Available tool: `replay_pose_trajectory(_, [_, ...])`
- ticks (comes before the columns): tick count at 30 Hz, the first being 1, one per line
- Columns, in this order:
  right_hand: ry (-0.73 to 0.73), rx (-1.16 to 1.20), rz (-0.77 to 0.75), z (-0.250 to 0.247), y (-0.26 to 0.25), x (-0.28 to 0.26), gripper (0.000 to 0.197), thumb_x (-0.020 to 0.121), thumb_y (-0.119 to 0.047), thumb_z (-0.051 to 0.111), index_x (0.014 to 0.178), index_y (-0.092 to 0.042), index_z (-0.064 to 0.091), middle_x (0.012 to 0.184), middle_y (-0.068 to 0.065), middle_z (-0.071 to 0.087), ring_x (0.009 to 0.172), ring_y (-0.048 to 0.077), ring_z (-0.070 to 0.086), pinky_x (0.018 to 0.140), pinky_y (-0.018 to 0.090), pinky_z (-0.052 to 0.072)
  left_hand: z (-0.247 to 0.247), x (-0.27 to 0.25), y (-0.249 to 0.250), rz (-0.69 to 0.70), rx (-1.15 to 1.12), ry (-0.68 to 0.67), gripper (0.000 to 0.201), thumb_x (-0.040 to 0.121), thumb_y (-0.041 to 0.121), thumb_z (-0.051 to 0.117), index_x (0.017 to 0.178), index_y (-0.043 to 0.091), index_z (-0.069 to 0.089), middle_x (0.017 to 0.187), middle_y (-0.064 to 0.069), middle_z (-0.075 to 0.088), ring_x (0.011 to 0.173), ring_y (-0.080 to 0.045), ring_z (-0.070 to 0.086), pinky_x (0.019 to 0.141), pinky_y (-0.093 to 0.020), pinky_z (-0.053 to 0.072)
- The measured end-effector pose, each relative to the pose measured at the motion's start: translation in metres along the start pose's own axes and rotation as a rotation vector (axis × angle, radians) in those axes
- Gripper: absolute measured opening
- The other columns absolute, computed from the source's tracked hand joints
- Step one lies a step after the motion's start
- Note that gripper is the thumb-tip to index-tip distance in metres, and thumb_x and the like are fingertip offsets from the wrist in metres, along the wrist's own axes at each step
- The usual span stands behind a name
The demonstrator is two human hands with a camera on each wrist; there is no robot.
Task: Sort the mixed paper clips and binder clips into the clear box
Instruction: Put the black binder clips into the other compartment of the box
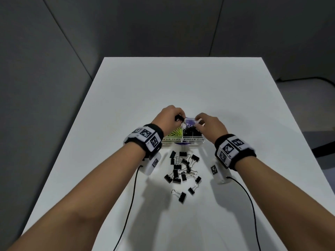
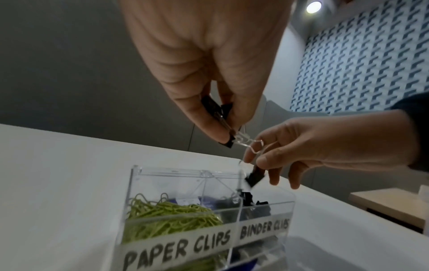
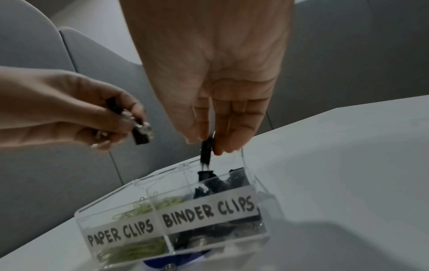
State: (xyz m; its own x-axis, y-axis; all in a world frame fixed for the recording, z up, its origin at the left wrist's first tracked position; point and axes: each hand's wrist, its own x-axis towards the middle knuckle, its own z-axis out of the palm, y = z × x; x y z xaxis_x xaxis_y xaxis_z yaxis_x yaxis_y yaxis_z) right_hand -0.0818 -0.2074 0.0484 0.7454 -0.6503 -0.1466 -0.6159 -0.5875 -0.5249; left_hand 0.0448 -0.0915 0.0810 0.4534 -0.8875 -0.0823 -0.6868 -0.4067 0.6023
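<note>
Mid-sort, at the drop: both hands poised over the clear box (image 1: 183,140) near the middle of the counter (image 1: 126,87). Left hand (image 2: 204,73) pinching a small bunch of black binder clips (image 2: 218,113), wire handles jutting out past the fingertips. Right hand (image 3: 216,88) with fingers closed on a single binder clip (image 3: 205,148), hanging just above the compartment labelled BINDER CLIPS. That compartment already holding a dark heap of clips (image 3: 220,181); the neighbouring one, labelled PAPER CLIPS, filled with thin yellow-green wire paper clips (image 2: 162,214). Hard transparent walls, white hand-lettered labels. Next, probably: release straight down, clear of the divider, then back for the loose pile of binder clips (image 1: 183,169) toward the near edge. Glossy folded-steel bodies, springy chrome loops, liable to tangle.
</note>
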Motion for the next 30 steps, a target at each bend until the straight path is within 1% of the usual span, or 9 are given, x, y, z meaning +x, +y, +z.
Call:
replay_pose_trajectory(2, [0.052,0.026,0.003,0.001,0.006,-0.005,0.025,0.093,-0.025,0.048,0.115,-0.017,0.055,0.107,0.004,0.068,0.094,0.024,0.062,0.078,0.033,0.048,0.005,0.015,0.003,0.027,0.065,-0.039,0.021,0.089,0.007,0.054,0.106,0.009,0.065,0.112,-0.012,0.057,0.102,-0.026,0.056,0.089,-0.028,0.045])
replay_pose_trajectory(5, [0.132,0.058,0.009,0.002,0.023,-0.023,0.019,0.093,-0.020,0.046,0.107,-0.016,0.058,0.102,0.001,0.066,0.083,0.019,0.056,0.071,0.029,0.041,0.018,0.032,0.009,0.061,0.146,-0.129,0.022,0.090,0.009,0.053,0.110,0.010,0.063,0.116,-0.012,0.054,0.104,-0.027,0.055,0.092,-0.032,0.046])
replay_pose_trajectory(10, [-0.007,-0.021,-0.039,0.017,0.046,-0.057,0.018,0.094,-0.017,0.045,0.103,-0.017,0.060,0.096,0.000,0.066,0.076,0.014,0.051,0.067,0.027,0.038,0.039,0.042,0.015,0.108,0.212,-0.263,0.035,0.092,0.009,0.052,0.125,0.016,0.056,0.128,-0.007,0.053,0.115,-0.023,0.053,0.095,-0.032,0.043])
replay_pose_trajectory(13, [-0.118,-0.073,-0.124,0.028,0.052,-0.068,0.021,0.094,-0.016,0.046,0.110,-0.016,0.060,0.109,0.000,0.063,0.094,0.016,0.056,0.076,0.026,0.043,0.040,0.027,0.013,0.171,0.263,-0.221,0.033,0.093,0.015,0.051,0.125,0.021,0.056,0.127,-0.001,0.053,0.111,-0.020,0.055,0.088,-0.031,0.044])
replay_pose_trajectory(18, [-0.209,-0.202,-0.289,0.038,0.043,-0.073,0.036,0.093,-0.015,0.049,0.129,-0.016,0.049,0.138,0.001,0.048,0.121,0.021,0.047,0.094,0.030,0.042,0.047,-0.023,-0.012,0.205,0.316,-0.221,0.028,0.097,0.021,0.045,0.120,0.019,0.060,0.119,0.001,0.058,0.106,-0.017,0.057,0.082,-0.022,0.042])
replay_pose_trajectory(20, [-0.239,-0.248,-0.363,0.044,0.037,-0.071,0.045,0.093,-0.012,0.048,0.138,-0.015,0.041,0.147,0.003,0.040,0.129,0.025,0.042,0.104,0.035,0.038,0.055,-0.041,-0.023,0.211,0.361,-0.246,0.032,0.097,0.020,0.045,0.126,0.020,0.057,0.124,0.000,0.057,0.111,-0.017,0.054,0.087,-0.026,0.047])
replay_pose_trajectory(23, [-0.303,-0.364,-0.424,0.056,0.032,-0.065,0.064,0.088,0.002,0.048,0.146,-0.016,0.025,0.154,0.004,0.027,0.135,0.027,0.035,0.108,0.038,0.037,0.066,-0.058,-0.032,0.176,0.474,-0.272,0.038,0.097,0.025,0.044,0.134,0.021,0.048,0.134,-0.001,0.050,0.122,-0.020,0.046,0.090,-0.034,0.048])
replay_pose_trajectory(26, [-0.332,-0.483,-0.425,0.064,0.027,-0.064,0.062,0.089,-0.001,0.047,0.145,-0.016,0.024,0.151,0.005,0.031,0.128,0.028,0.039,0.100,0.040,0.043,0.077,-0.065,-0.035,0.069,0.505,-0.289,0.040,0.094,0.026,0.048,0.133,0.019,0.048,0.131,-0.004,0.049,0.119,-0.023,0.048,0.086,-0.036,0.048])
replay_pose_trajectory(30, [-0.255,-0.444,-0.341,0.070,0.032,-0.069,0.034,0.091,-0.007,0.050,0.125,-0.010,0.048,0.119,0.007,0.054,0.108,0.027,0.051,0.081,0.036,0.051,0.084,-0.066,-0.039,-0.060,0.407,-0.292,0.030,0.094,0.012,0.048,0.123,0.009,0.056,0.124,-0.011,0.050,0.108,-0.031,0.056,0.087,-0.038,0.048])
